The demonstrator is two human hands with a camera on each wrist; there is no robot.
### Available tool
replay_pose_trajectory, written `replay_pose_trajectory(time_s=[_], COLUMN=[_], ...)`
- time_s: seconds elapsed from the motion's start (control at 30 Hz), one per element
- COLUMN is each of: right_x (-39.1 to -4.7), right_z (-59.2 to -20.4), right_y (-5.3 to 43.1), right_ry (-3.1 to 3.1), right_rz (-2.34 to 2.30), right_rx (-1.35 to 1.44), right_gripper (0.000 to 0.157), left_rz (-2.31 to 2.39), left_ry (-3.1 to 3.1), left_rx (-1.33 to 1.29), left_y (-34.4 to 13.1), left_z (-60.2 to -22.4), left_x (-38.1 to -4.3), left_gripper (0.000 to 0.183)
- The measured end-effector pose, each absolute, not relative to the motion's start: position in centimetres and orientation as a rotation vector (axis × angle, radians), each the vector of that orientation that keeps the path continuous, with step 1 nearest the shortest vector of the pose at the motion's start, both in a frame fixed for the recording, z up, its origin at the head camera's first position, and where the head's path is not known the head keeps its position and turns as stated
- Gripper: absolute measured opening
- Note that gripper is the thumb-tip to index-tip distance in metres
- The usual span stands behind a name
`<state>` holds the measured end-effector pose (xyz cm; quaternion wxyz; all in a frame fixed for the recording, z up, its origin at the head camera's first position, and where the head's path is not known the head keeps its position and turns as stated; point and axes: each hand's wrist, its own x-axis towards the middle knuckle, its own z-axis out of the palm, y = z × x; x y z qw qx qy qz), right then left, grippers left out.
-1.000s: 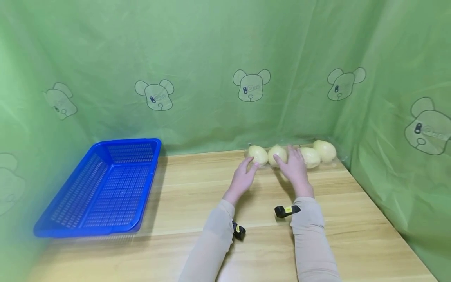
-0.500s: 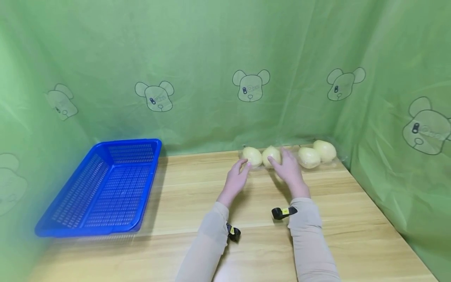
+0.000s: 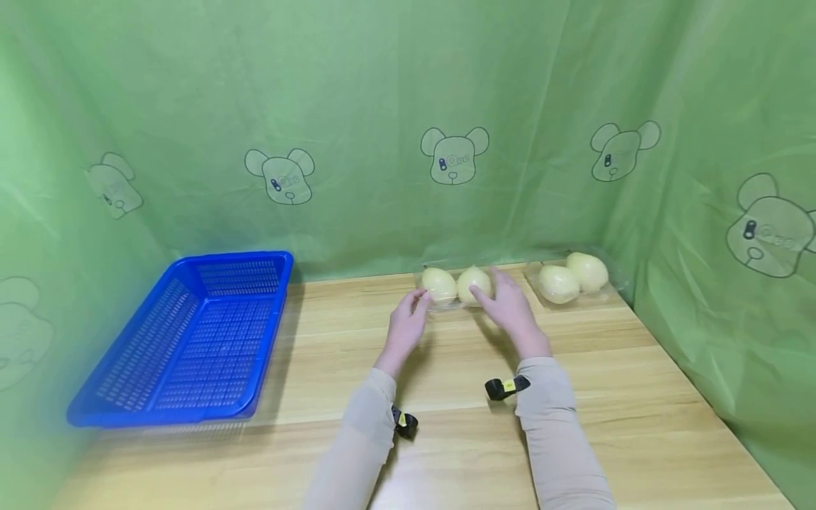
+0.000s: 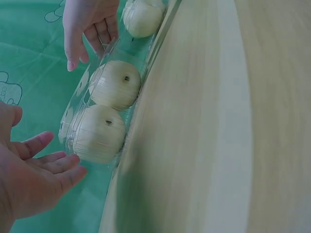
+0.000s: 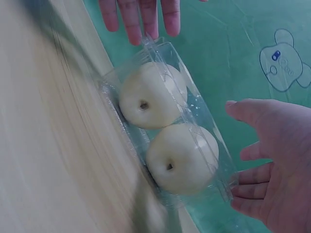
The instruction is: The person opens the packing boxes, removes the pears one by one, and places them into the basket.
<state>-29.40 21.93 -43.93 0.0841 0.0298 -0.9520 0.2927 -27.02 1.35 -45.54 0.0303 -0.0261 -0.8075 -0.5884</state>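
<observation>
Two pale yellow pears (image 3: 474, 285) sit side by side in a clear plastic box (image 5: 206, 114) at the back edge of the table. My left hand (image 3: 406, 326) touches the left end of the box with its fingers extended and thumb apart. At the opposite end, the fairly straight fingers of my right hand (image 3: 512, 312) rest against the plastic. In the wrist views the box lies between both hands, and the pears' dark hollows face the cameras. Farther right, a second pair of pears (image 3: 559, 285) lies in another clear package.
A blue perforated plastic basket (image 3: 264, 340) stands on the left of the wooden table (image 3: 459, 439). Green curtains (image 3: 363, 142) printed with bear heads enclose the back and both sides, close behind the boxes. Each wrist carries a black strap mount (image 3: 503, 387).
Both hands have slid the box with two pears leftward along the back edge, opening a gap to the other pair, which stays in place.
</observation>
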Motion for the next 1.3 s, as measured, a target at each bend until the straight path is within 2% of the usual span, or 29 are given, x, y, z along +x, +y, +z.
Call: replay_pose_trajectory(time_s=[0.3,0.5,0.63,0.83,1.3], right_x=[-28.7,-28.3,-27.9,-27.6,-26.6], right_z=[-42.8,-41.9,-41.4,-41.2,-40.8], right_y=[20.6,20.0,19.6,18.6,15.6], right_ry=[-2.901,-2.915,-2.948,-2.988,-2.978], right_rz=[0.833,0.844,0.875,0.859,0.787], right_rx=[0.173,0.241,0.263,0.286,0.389], right_gripper=[0.073,0.065,0.066,0.068,0.064], left_rz=[-1.784,-1.734,-1.694,-1.652,-1.764], left_ry=[-2.497,-2.547,-2.568,-2.542,-2.462], left_rx=[-0.080,-0.075,-0.070,-0.032,0.123], left_y=[-0.9,-2.4,-3.4,-4.9,-8.8], left_z=[-45.3,-45.1,-45.2,-45.1,-43.6], left_x=[-26.6,-25.9,-25.6,-25.2,-25.9], left_gripper=[0.046,0.056,0.062,0.046,0.035])
